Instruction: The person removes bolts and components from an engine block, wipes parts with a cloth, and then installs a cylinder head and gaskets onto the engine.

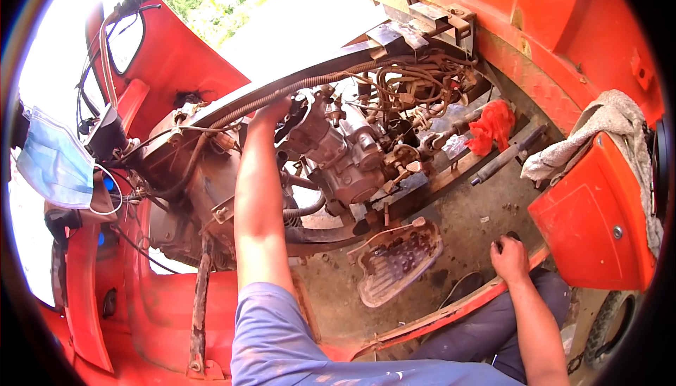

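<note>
My left arm reaches across the frame to the greasy engine point(345, 153). My left hand point(271, 111) is at its left end, beside a ribbed cable sleeve point(310, 84); the fingers are blurred and partly hidden among the parts. Low on the right, my right hand point(510, 259) rests near the red floor edge by my knee. Its fingers are curled closed, with something small and dark at their tips that I cannot make out. Between engine and floor edge lies a dirty ribbed foot pedal point(401, 263).
A red cloth point(491, 127) lies on the frame near a metal rod point(508, 155). On the right stands a red panel point(598, 217) with a grey towel point(612, 129) over it. Handlebars point(134, 5) and a hanging blue face mask point(56, 160) are at the left.
</note>
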Available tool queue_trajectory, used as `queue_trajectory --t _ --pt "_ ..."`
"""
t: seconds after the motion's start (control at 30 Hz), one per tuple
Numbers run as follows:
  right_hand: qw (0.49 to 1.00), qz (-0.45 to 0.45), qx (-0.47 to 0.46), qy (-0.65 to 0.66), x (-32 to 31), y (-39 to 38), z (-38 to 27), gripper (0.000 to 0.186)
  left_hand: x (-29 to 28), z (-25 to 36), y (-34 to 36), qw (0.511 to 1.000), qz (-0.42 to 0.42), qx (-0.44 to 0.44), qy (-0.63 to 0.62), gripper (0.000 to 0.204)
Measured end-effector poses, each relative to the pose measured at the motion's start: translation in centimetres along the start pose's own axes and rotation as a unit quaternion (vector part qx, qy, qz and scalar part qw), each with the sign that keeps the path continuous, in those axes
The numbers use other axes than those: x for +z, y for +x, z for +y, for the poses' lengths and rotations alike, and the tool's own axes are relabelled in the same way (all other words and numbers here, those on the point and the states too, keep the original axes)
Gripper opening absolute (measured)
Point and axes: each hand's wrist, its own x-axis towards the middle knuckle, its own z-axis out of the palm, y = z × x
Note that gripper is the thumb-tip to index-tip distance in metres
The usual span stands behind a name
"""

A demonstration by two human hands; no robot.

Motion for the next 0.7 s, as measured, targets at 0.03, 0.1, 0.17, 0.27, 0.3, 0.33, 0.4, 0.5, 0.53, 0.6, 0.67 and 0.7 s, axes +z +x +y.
queue_trajectory --t 0.03,0.1,0.17,0.27,0.3,0.33,0.4,0.5,0.53,0.6,0.67,0.7 --pt "1.0 -0.003 0.0 0.0 0.0 0.0 0.0 0.022 -0.1 -0.1 0.0 0.999 -0.004 -0.01 -0.048 0.051" --pt "1.0 -0.003 -0.001 -0.006 -0.1 0.0 -0.1 0.022 -0.3 -0.1 0.3 0.998 -0.023 -0.023 -0.054 0.057" --pt "1.0 -0.007 0.003 0.0 -0.2 0.0 -0.1 0.023 -0.3 -0.1 0.9 0.998 -0.05 -0.022 -0.02 0.057" --pt "1.0 -0.006 0.003 -0.002 -0.2 0.0 -0.2 0.023 0.3 -0.1 1.5 0.999 -0.027 -0.021 -0.022 0.057" --pt "1.0 -0.005 0.004 -0.009 -0.2 0.1 -0.2 0.023 0.5 -0.1 1.5 0.999 -0.005 -0.017 -0.032 0.056" --pt "1.0 -0.006 0.003 -0.002 -0.3 0.0 -0.2 0.023 0.8 -0.1 1.5 0.999 -0.003 -0.024 -0.042 0.054" --pt "1.0 -0.007 0.003 -0.004 -0.3 0.0 -0.2 0.023 1.4 -0.2 1.4 0.998 0.012 -0.026 -0.059 0.051" --pt "1.0 -0.004 0.002 -0.005 -0.4 0.0 -0.2 0.023 2.2 -0.5 1.1 0.994 0.096 0.038 -0.047 0.042" --pt "1.0 -0.008 0.004 0.0 -0.4 0.1 -0.2 0.023 2.5 -0.5 1.0 0.99 0.118 0.046 -0.066 0.037" --pt "1.0 -0.012 0.005 0.002 -0.3 0.1 -0.2 0.023 2.6 -0.5 0.9 0.987 0.12 0.06 -0.086 0.038" --pt "1.0 -0.007 0.002 0.005 -0.2 0.0 -0.2 0.023 2.4 -0.4 0.5 0.988 0.114 0.051 -0.089 0.038" --pt "1.0 -0.002 -0.002 0.002 -0.2 0.0 -0.2 0.023 2.1 -0.2 0.3 0.989 0.112 0.04 -0.083 0.039"
